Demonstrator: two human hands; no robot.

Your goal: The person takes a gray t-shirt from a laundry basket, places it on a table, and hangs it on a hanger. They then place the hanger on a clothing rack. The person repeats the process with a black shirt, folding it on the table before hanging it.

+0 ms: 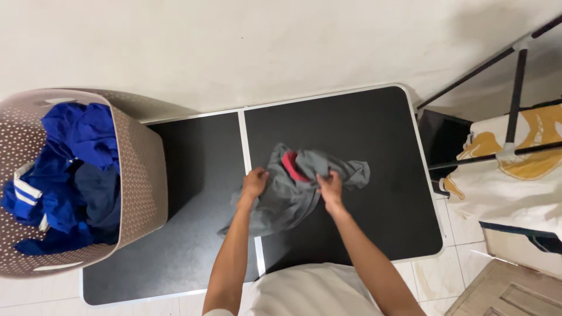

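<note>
1. Clearly soft and light, the grey garment [293,190] lies rumpled at the centre of the frame, on the black folding table [363,123], with a red-pink lining showing at its collar near the top of the heap.
2. Judging by its limp folds, the cloth will likely drape and slide rather than hold any shape; it looks neither fragile nor slippery, and it bunches wherever it is pinched.
3. The left hand [254,182] is closed on the garment's left edge, and the right hand [331,188] is closed on a fold towards its right side; the two hands sit somewhat apart, with bunched fabric between them.
4. An edge, a hem or the shoulder seams look like the soundest places to take hold, since a grip in the middle would only gather more cloth.
5. The table top is flat, dark and matt, split by a pale seam that runs down the frame under the garment's left part.
6. At the left of the frame a perforated beige laundry basket [143,175] stands against the table, filled with blue clothes [76,169].
7. At the right, a dark drying rack [515,99] carries a white and yellow cloth [509,175]; a pale wall fills the top and pale floor tiles the lower right.
</note>
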